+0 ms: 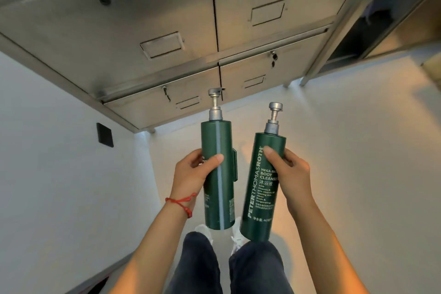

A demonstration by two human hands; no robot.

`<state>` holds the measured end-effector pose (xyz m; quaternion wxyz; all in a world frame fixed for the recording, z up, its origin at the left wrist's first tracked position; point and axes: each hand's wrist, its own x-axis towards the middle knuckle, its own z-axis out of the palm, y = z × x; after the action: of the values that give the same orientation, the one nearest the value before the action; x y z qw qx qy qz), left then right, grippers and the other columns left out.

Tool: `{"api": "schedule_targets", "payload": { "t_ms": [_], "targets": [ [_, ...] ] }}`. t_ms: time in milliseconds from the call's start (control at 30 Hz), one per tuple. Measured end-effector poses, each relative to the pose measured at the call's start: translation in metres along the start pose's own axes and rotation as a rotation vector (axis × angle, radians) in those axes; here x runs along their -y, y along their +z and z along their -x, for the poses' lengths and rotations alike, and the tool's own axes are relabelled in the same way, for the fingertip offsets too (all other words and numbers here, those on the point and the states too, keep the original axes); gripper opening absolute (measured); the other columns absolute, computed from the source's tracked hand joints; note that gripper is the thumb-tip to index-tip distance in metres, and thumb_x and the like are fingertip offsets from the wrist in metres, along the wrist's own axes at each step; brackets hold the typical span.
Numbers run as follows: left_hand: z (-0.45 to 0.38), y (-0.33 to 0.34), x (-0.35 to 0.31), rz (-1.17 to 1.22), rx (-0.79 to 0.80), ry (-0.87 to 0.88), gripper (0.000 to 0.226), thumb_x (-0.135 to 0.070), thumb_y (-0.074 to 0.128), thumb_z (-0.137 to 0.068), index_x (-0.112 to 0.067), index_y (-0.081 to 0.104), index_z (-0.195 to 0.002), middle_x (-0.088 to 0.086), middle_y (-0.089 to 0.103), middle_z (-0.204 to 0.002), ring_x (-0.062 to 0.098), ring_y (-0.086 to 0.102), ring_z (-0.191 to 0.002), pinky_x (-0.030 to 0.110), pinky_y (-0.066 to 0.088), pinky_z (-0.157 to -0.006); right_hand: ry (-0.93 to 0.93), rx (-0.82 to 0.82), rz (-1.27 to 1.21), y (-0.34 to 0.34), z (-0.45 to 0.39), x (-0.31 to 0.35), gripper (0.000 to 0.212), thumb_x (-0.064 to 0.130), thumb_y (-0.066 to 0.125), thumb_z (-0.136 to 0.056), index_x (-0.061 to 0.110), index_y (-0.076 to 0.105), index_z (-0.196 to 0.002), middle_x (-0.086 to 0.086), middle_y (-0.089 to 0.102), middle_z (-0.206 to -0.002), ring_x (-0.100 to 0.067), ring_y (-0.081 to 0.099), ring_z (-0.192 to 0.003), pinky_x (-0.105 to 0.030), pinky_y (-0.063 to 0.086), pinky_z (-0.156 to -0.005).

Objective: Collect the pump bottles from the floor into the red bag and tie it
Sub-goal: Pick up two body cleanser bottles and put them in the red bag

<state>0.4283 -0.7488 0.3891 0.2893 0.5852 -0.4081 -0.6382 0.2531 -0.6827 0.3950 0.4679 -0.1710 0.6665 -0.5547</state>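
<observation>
My left hand (191, 174) grip clamped round green pump bottle (217, 174); my right hand (290, 172) grip clamped round second green pump bottle (259, 188), just beside first, pumps pointing away; both lifted off floor (358, 150); collecting step; red bag unseen; next, likely find bag, drop both in

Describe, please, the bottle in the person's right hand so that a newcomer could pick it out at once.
In front of the steel cabinet, two dark green pump bottles are held up side by side over the pale floor. The right hand grips the body cleanser bottle, tilted slightly. Unlike the left-hand bottle, which shows a pale seam, it shows white "PETER THOMAS ROTH" lettering.
</observation>
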Motion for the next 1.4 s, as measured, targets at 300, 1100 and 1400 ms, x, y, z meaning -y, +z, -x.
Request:
{"api": "schedule_targets", "payload": {
  "t_ms": [300, 1100, 1400],
  "targets": [
    [0.008, 0.058, -0.048, -0.119, 0.097, 0.072, 0.019, -0.025, 0.075, -0.069, -0.029, 0.066, -0.085, 0.003, 0.069, -0.091, 0.017, 0.065, -0.083, 0.024, 0.052, -0.064, -0.048, -0.076, -0.103, -0.057, -0.006, 0.070, 0.005, 0.022, 0.069, -0.078, 0.019, 0.069, -0.082, 0.009, 0.072, -0.063, -0.004, 0.064, -0.055, -0.014, 0.048, -0.049],
    [-0.178, 0.324, -0.194, -0.419, 0.753, 0.180, 0.018, -0.022, 0.076, -0.070, -0.032, 0.064, -0.081, 0.000, 0.069, -0.088, 0.011, 0.066, -0.077, 0.014, 0.051, -0.056, -0.180, -0.746, -0.320, -0.176, -0.143, 0.171, 0.002, 0.017, 0.069, -0.078, 0.019, 0.068, -0.078, 0.008, 0.072, -0.063, -0.003, 0.064, -0.055, -0.014, 0.047, -0.049],
    [-0.157, 0.484, -0.191, -0.509, 1.003, 0.230, 0.019, -0.027, 0.075, -0.070, -0.032, 0.063, -0.085, 0.001, 0.069, -0.092, 0.016, 0.066, -0.083, 0.018, 0.051, -0.060, -0.219, -0.971, -0.380, -0.293, -0.148, 0.191, 0.005, 0.019, 0.069, -0.078, 0.020, 0.067, -0.083, 0.009, 0.073, -0.064, -0.003, 0.065, -0.057, -0.013, 0.048, -0.049]
  ]
}}
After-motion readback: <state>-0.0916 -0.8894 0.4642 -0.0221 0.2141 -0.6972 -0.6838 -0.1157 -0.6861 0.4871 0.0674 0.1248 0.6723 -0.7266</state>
